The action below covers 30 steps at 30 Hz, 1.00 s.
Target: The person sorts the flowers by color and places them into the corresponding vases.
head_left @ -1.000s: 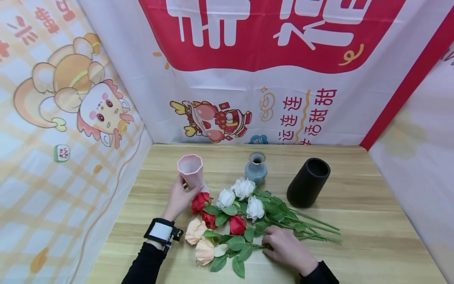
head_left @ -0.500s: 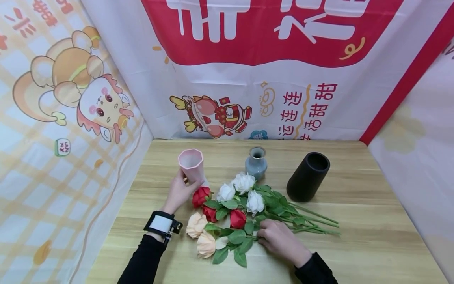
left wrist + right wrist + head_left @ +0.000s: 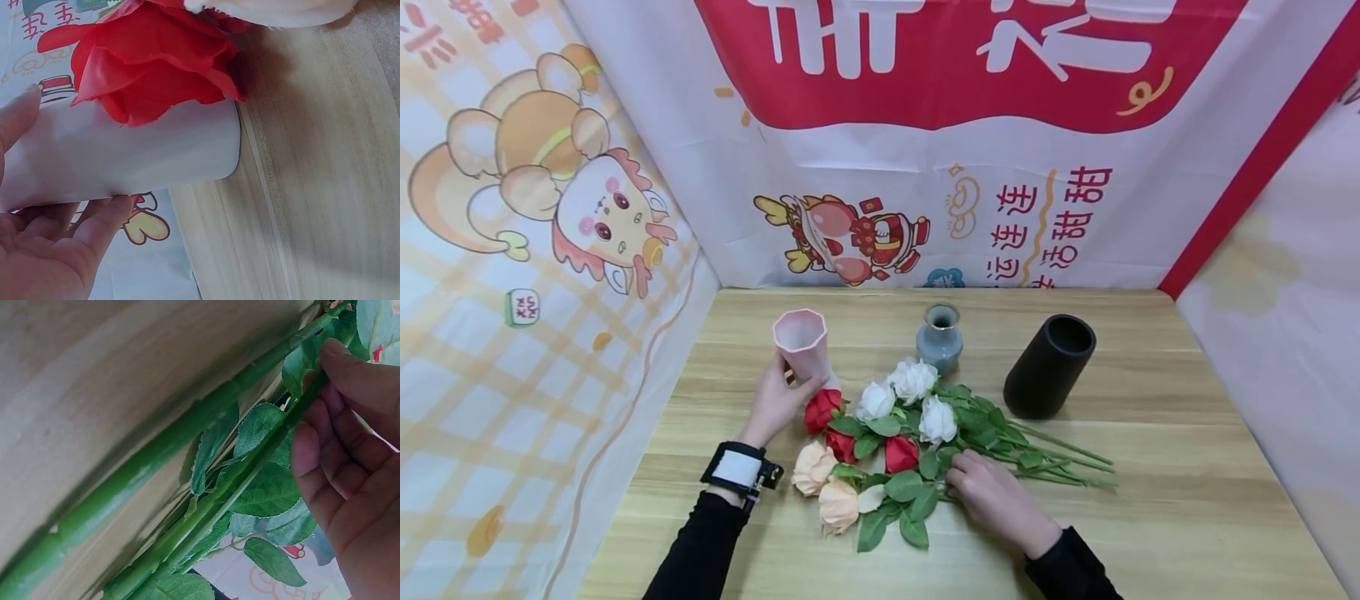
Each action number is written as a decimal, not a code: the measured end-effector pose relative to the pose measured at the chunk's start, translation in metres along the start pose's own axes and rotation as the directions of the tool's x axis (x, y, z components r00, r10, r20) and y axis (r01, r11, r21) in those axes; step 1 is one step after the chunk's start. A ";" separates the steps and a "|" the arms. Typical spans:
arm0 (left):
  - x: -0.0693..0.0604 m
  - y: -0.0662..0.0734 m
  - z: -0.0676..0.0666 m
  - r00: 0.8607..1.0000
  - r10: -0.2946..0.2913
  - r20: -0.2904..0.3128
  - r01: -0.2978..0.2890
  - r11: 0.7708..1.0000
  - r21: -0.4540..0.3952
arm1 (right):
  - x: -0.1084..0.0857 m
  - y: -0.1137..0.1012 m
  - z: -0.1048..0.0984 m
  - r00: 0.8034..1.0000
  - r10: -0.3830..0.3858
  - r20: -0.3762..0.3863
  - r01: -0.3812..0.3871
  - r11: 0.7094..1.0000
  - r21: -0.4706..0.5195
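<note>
My left hand (image 3: 777, 400) grips the pink faceted vase (image 3: 811, 354) low on its side, thumb and fingers round it; the vase stands upright. In the left wrist view a red rose (image 3: 150, 62) overlaps the pale vase wall (image 3: 162, 150). My right hand (image 3: 996, 497) is among the stems at the front right of the flowers. In the right wrist view its thumb and fingers pinch a green stem (image 3: 269, 444); which bloom it belongs to I cannot tell. Peach roses (image 3: 838, 505), red roses (image 3: 901, 455) and white roses (image 3: 937, 421) lie with blooms to the left.
A small blue-grey vase (image 3: 940, 343) stands behind the white blooms. To its right is a taller black vase (image 3: 1049, 371). Loose stem ends (image 3: 1075, 468) point right across the wooden table (image 3: 1187, 500). Printed cloth (image 3: 850, 158) hangs at the back and sides.
My right hand has shifted slightly to the left and away from me. The front peach rose has moved a little right and back. My left hand stays on the pink vase.
</note>
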<state>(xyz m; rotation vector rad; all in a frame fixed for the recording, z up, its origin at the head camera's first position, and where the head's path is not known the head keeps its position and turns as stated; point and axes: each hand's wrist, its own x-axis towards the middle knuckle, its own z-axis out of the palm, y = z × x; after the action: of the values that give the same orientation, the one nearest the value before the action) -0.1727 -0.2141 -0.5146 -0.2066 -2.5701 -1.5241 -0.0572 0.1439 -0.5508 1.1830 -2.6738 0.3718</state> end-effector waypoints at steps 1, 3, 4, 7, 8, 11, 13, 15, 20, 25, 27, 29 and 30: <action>0.001 0.000 0.000 1.000 0.001 0.000 -0.001 1.000 0.001 | 0.000 0.000 0.000 1.000 0.002 0.000 -0.002 1.000 0.001; 0.002 -0.001 -0.001 1.000 0.005 0.000 -0.005 1.000 0.004 | 0.001 0.001 0.000 1.000 0.005 0.001 -0.005 1.000 0.004; 0.002 -0.001 -0.001 1.000 0.006 0.000 -0.006 1.000 0.005 | 0.000 0.001 0.000 1.000 0.006 0.000 -0.006 1.000 0.005; 0.003 0.000 -0.001 1.000 0.010 0.002 -0.010 1.000 -0.001 | -0.001 0.002 0.000 1.000 0.001 -0.012 -0.001 1.000 0.000; 0.003 0.000 -0.001 1.000 0.009 0.002 -0.009 1.000 -0.003 | -0.002 0.002 0.000 1.000 -0.001 -0.016 0.001 1.000 -0.001; 0.002 -0.001 -0.001 1.000 0.013 0.003 -0.013 1.000 -0.002 | -0.004 0.002 -0.002 0.999 0.000 -0.033 0.000 1.000 -0.008; 0.002 -0.001 -0.001 1.000 0.011 -0.001 -0.011 1.000 0.003 | -0.005 0.003 -0.004 0.999 0.003 -0.048 -0.003 1.000 -0.003; 0.002 -0.003 -0.001 1.000 0.011 -0.003 -0.011 1.000 0.010 | -0.006 0.004 -0.006 0.997 0.004 -0.075 -0.004 1.000 0.001; 0.002 -0.005 -0.001 1.000 0.013 -0.007 -0.013 1.000 0.020 | -0.005 0.010 -0.018 0.983 -0.029 -0.182 0.033 0.999 0.016; 0.003 -0.006 -0.002 1.000 0.018 -0.011 -0.017 0.999 0.028 | -0.004 0.018 -0.034 0.960 -0.031 -0.277 0.041 0.999 0.033; 0.003 -0.006 -0.002 1.000 0.018 -0.010 -0.017 1.000 0.024 | -0.004 0.020 -0.039 0.951 -0.022 -0.310 0.036 0.999 0.040; 0.002 -0.006 -0.002 1.000 0.014 -0.007 -0.014 1.000 0.015 | -0.004 0.022 -0.045 0.940 -0.013 -0.341 0.030 0.999 0.043; 0.002 -0.006 -0.002 1.000 0.012 -0.005 -0.012 1.000 0.008 | -0.004 0.023 -0.047 0.934 -0.010 -0.358 0.027 0.999 0.042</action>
<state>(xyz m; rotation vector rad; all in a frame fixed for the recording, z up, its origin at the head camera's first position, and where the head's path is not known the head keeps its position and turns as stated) -0.1760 -0.2186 -0.5182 -0.2175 -2.5662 -1.5077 -0.0679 0.1756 -0.5107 1.0348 -2.3485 0.5884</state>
